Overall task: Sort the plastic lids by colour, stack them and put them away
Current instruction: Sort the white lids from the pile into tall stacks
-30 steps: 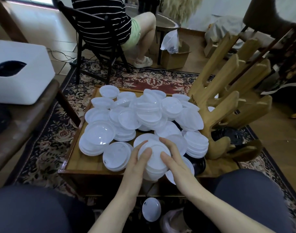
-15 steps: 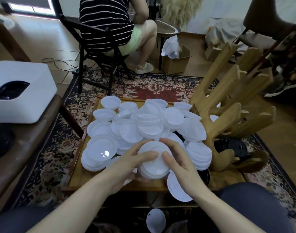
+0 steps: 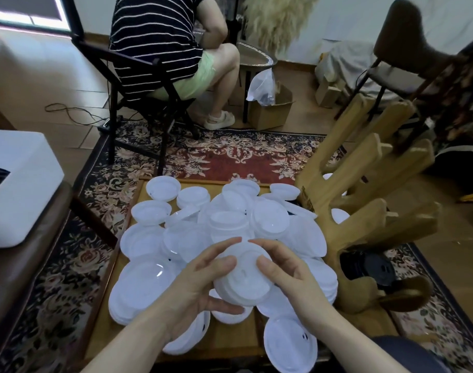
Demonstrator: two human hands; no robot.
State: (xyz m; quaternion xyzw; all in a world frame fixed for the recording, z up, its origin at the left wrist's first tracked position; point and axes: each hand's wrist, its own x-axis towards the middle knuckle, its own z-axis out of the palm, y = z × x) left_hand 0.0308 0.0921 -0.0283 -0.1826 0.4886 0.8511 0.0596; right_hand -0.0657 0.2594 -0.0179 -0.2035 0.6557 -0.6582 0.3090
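From the head view, my left hand (image 3: 200, 281) and right hand (image 3: 289, 275) both clasp one stack (image 3: 242, 281) of white lids, thumbs on top, fingers curled round the rim and underneath. I hold it just above the near part of the tray (image 3: 230, 337), over the loose lids.

The pile (image 3: 230, 219) of white lids fills the tray from the far edge to my hands, many tilted on one another. One lid (image 3: 290, 345) hangs over the near edge.

My worry: the stack is slick and I grip it only at the rim, so a squeeze could skew it and fan the lids out. Setting it down on tilted lids would tip it. A nudge of my right wrist could knock the overhanging lid off. Black lids (image 3: 372, 267) sit right, beside the wooden rack (image 3: 364, 200), well apart from my stack; I see none mixed in, though the underside is hidden.
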